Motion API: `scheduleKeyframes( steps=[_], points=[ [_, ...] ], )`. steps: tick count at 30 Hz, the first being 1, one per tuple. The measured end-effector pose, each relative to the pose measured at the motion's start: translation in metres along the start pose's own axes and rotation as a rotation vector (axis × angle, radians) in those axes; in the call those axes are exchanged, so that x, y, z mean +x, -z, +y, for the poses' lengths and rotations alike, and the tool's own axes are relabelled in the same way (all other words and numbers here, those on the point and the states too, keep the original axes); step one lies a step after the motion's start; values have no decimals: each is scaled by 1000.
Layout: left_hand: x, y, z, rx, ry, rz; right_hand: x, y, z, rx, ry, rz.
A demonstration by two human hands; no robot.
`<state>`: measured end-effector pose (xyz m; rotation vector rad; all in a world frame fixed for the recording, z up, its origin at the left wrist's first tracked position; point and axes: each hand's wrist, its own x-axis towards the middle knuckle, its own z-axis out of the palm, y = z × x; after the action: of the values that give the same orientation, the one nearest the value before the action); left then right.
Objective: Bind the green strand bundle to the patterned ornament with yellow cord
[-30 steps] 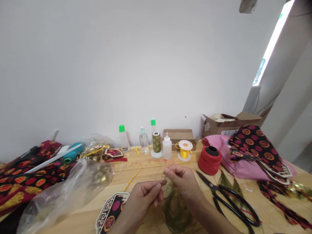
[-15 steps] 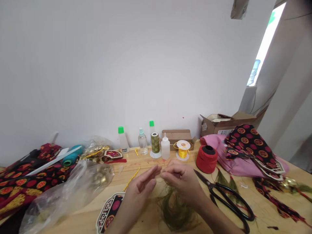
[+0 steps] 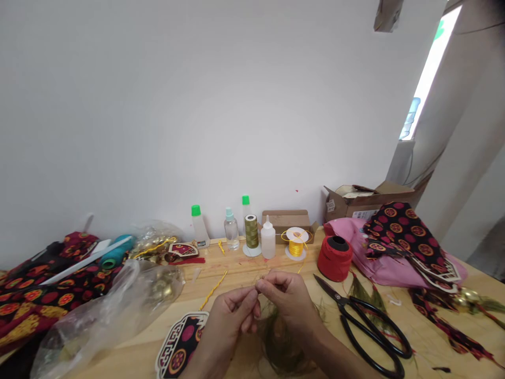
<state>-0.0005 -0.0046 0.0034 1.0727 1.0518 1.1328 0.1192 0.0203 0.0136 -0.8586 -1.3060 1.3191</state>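
Note:
My left hand (image 3: 235, 314) is closed in a pinch, its thumb and forefinger meeting the fingertips of my right hand (image 3: 290, 299). Both pinch fine olive thread at that spot; the strands between the fingertips are barely visible. Under my right hand lies a loose bundle of olive thread (image 3: 282, 342), partly covered by the hand and wrist. A patterned fabric panel with a cream fretwork border (image 3: 182, 342) lies by my left forearm, with a yellow twisted cord (image 3: 213, 290) above it. Black-handled scissors (image 3: 366, 321) lie to the right of my right hand, blades partly apart.
Along the wall stand an olive thread spool (image 3: 251, 232), a white squeeze bottle (image 3: 268, 241), a spray bottle (image 3: 231, 231) and a yellow cord spool (image 3: 295, 246). A red thread cone (image 3: 334, 260) stands right of them. Plastic bags (image 3: 102, 310) and fabric lie left; tassels (image 3: 365, 295) lie right.
Half a second ago my left hand opened with its fingers stretched out; now it pinches again at my right fingertips. The view has shifted slightly to the right since the first frame.

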Motion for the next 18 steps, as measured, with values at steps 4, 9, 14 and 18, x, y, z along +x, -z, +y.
scheduleKeyframes(
  steps=[4,9,14,18],
  points=[
    [0,1,3,-30,40,-20,0,-2,-1,122,-73,-21],
    [-3,3,8,-120,71,1,-1,-2,-1,141,-102,-32],
    [-3,9,4,-210,100,21,-1,-1,1,136,-144,-79],
    [-1,13,-1,-267,85,27,-2,-2,-1,154,-122,-163]
  ],
)
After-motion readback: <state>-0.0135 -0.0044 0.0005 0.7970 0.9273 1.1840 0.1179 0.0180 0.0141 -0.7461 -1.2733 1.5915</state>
